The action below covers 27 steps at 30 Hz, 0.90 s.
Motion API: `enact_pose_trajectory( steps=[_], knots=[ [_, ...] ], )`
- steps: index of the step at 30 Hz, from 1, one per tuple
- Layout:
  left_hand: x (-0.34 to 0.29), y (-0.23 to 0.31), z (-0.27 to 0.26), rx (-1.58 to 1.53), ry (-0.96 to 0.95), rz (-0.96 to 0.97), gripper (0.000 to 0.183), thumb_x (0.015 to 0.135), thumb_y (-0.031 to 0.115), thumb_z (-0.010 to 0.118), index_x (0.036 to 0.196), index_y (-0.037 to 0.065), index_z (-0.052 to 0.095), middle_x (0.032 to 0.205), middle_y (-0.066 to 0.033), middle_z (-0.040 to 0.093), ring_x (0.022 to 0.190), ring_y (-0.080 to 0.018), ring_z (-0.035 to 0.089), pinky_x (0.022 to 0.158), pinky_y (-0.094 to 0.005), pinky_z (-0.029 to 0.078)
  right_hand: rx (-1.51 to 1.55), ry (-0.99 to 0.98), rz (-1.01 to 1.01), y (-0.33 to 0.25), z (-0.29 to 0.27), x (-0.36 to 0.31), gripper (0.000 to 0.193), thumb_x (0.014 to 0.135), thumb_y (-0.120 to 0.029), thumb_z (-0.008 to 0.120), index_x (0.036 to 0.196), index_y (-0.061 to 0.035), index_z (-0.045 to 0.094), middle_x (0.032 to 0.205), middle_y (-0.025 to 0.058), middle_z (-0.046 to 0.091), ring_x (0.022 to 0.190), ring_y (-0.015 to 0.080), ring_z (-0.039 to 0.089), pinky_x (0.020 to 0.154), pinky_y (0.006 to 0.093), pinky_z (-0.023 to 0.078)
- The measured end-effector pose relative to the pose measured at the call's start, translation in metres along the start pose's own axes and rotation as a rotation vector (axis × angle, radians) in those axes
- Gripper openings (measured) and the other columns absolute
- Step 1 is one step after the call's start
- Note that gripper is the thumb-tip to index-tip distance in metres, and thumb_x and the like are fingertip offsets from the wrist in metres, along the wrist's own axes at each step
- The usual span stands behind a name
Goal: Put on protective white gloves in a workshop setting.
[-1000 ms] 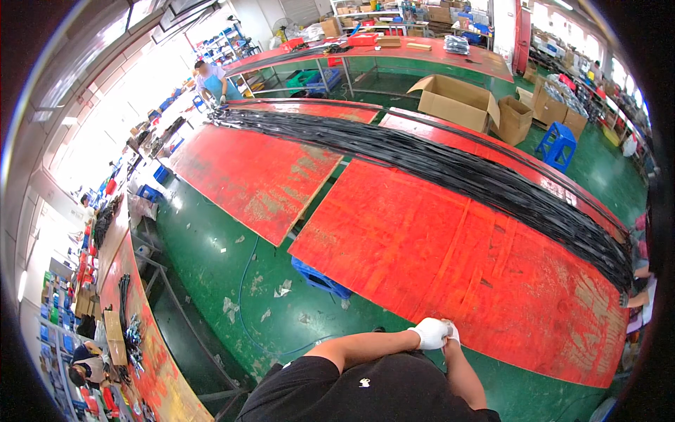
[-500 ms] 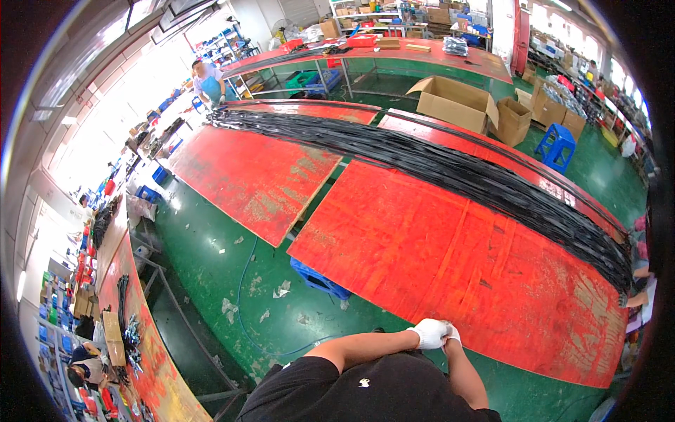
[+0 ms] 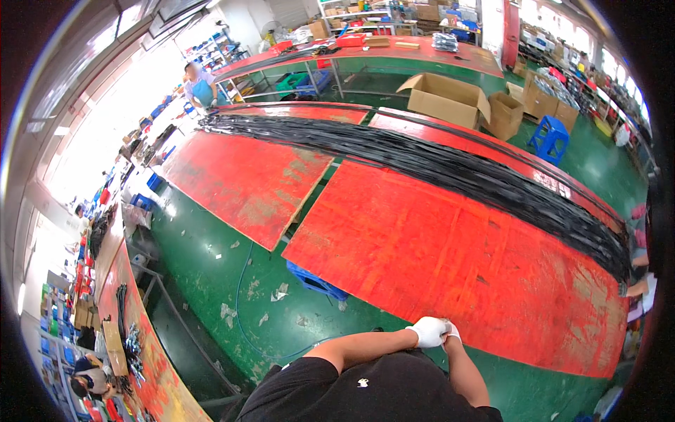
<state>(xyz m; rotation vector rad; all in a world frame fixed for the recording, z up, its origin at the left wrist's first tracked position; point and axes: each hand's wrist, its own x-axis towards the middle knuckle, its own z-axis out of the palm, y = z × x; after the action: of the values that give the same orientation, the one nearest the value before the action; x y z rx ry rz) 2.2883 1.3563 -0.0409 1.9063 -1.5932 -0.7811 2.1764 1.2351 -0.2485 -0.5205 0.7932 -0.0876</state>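
Observation:
Both my hands wear white gloves and meet in front of my body, beside the near edge of the red tabletop (image 3: 422, 239). My left hand (image 3: 427, 331) is closed, its fingers curled toward the other hand. Against it rests my right hand (image 3: 452, 330), closed too and partly hidden behind the left. Whatever they may hold between them is too small or covered to make out. Farther across the tabletop, apart from my hands, lies a long thick bundle of black strips (image 3: 422, 158), stretching from the far left to the right end.
At the far left end stands a person in a blue apron (image 3: 202, 90); another person's hand (image 3: 638, 288) reaches the bundle's right end. Beyond the table are an open cardboard box (image 3: 443, 102) and a blue stool (image 3: 549, 139). A blue hose (image 3: 241, 295) crosses the green floor.
The whole view has shifted slightly, so the tables sit a little farther left. My hands stay together in the same pose. The aproned person has bent slightly toward the bundle's end.

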Motion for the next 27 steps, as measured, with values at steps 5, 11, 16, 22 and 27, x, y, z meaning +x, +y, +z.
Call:
enact_pose_trajectory(
  steps=[5, 11, 16, 22, 27],
  knots=[
    [-0.002, -0.01, -0.007, 0.056, -0.075, -0.085, 0.035, 0.093, 0.038, 0.058, 0.112, 0.012, 0.071, 0.114, -0.0182, 0.071, 0.104, -0.0378, 0.069, 0.088, -0.0463, 0.056, -0.647, -0.28, -0.244, -0.022, 0.047, -0.04, 0.028, 0.088, -0.017, 0.059, 0.108, -0.0044, 0.075, 0.101, 0.007, 0.075, 0.086, 0.0215, 0.069, 0.085, 0.0361, 0.055],
    [0.008, -0.002, -0.001, 0.08, -0.044, -0.074, 0.029, 0.092, 0.033, 0.062, 0.108, 0.011, 0.071, 0.108, -0.018, 0.072, 0.1, -0.037, 0.069, 0.088, -0.0452, 0.055, -1.695, 0.059, -0.147, -0.038, 0.048, -0.018, 0.035, 0.082, -0.037, 0.063, 0.098, -0.0091, 0.078, 0.102, 0.0181, 0.075, 0.097, 0.0381, 0.071, 0.082, 0.0474, 0.055],
    [0.006, 0.006, 0.006, 0.066, -0.029, -0.058, 0.027, 0.091, 0.031, 0.066, 0.107, 0.011, 0.071, 0.106, -0.0187, 0.072, 0.098, -0.0375, 0.069, 0.086, -0.0442, 0.055, -1.615, 0.126, -0.178, -0.027, 0.036, -0.024, 0.042, 0.081, -0.043, 0.06, 0.104, -0.0112, 0.076, 0.111, 0.0157, 0.074, 0.099, 0.0355, 0.071, 0.081, 0.0477, 0.054],
    [0.017, 0.016, 0.011, 0.053, -0.041, -0.03, 0.027, 0.09, 0.031, 0.068, 0.107, 0.011, 0.071, 0.105, -0.0188, 0.072, 0.097, -0.0372, 0.07, 0.084, -0.0432, 0.055, -1.612, 0.1, -0.116, -0.034, 0.02, -0.021, 0.043, 0.084, -0.043, 0.059, 0.104, -0.0083, 0.075, 0.115, 0.0167, 0.073, 0.103, 0.0371, 0.069, 0.083, 0.0471, 0.054],
    [0.018, -0.005, 0.01, 0.036, -0.003, -0.071, 0.028, 0.092, 0.033, 0.066, 0.109, 0.011, 0.071, 0.106, -0.0178, 0.072, 0.098, -0.0359, 0.07, 0.085, -0.0429, 0.056, -1.604, 0.081, -0.047, -0.05, 0.037, -0.024, 0.039, 0.08, -0.039, 0.063, 0.102, -0.0092, 0.075, 0.108, 0.0164, 0.074, 0.096, 0.0347, 0.072, 0.078, 0.0472, 0.055]
  ],
)
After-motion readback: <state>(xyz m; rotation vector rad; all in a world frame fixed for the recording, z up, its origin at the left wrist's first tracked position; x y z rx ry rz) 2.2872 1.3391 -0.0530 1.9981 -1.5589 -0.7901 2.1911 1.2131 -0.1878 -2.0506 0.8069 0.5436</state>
